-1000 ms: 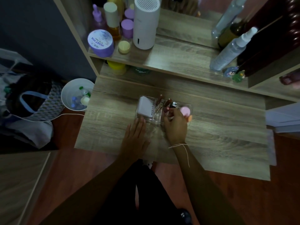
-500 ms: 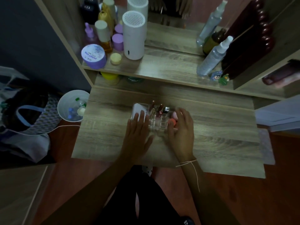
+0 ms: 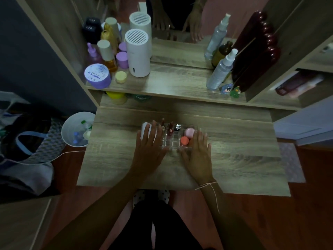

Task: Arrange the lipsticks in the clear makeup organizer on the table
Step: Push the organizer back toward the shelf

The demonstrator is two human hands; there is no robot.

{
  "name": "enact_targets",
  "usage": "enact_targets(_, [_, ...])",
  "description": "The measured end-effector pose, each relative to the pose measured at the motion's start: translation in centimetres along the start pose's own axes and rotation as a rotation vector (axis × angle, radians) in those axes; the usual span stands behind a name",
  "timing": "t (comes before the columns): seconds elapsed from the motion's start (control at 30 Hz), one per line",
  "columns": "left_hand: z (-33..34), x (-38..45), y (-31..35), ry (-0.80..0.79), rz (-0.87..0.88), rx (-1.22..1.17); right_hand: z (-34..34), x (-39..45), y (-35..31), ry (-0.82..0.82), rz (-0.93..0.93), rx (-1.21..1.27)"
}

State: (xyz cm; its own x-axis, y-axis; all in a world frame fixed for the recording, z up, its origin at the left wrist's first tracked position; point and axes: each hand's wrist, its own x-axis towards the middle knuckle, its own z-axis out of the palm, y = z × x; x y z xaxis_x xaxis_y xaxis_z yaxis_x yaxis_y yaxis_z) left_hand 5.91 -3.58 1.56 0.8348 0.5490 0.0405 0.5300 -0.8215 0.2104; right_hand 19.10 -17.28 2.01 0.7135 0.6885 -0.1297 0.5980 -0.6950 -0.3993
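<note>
Grey-brown wood-grain laminate covers the table (image 3: 234, 156) I see from the head camera, its streaky surface bearing the clear plastic makeup organizer (image 3: 171, 139) near the middle. Dark red lipsticks (image 3: 170, 129) stand upright in its small square cells, with a round pink sponge (image 3: 189, 132) and a coral one (image 3: 184, 140) in the right part. My left hand (image 3: 149, 148) and right hand (image 3: 197, 153) lie flat, fingers spread, against its two ends, gripping nothing.

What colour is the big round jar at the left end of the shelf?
The jar is purple, its lid paler lavender with dark print; the head view shows it.
</note>
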Motion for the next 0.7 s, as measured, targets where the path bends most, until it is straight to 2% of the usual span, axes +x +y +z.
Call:
enact_targets(0.13, [-0.2, -0.2, 0.1, 0.004, -0.021, -0.031, 0.1, -0.2, 0.2, -0.002, 0.002, 0.027])
enact_targets(0.27, [-0.1, -0.8, -0.6, 0.013, -0.097, -0.093, -0.4, -0.4, 0.4, 0.061, -0.012, 0.123])
enact_targets(0.4, [0.6, -2.1, -3.0, -0.036, -0.205, -0.139, -0.6, -0.7, 1.5, 0.108, 0.121, 0.277])
enact_targets(0.53, [1.5, -3.1, -4.5, -0.109, -0.247, -0.149, 1.3, -2.0, 3.1, 0.007, 0.117, 0.150])
enact_targets(0.7, [2.9, -4.5, -4.4, -0.179, -0.185, -0.119, 3.7, -3.1, 3.8, -0.063, 0.039, -0.019])
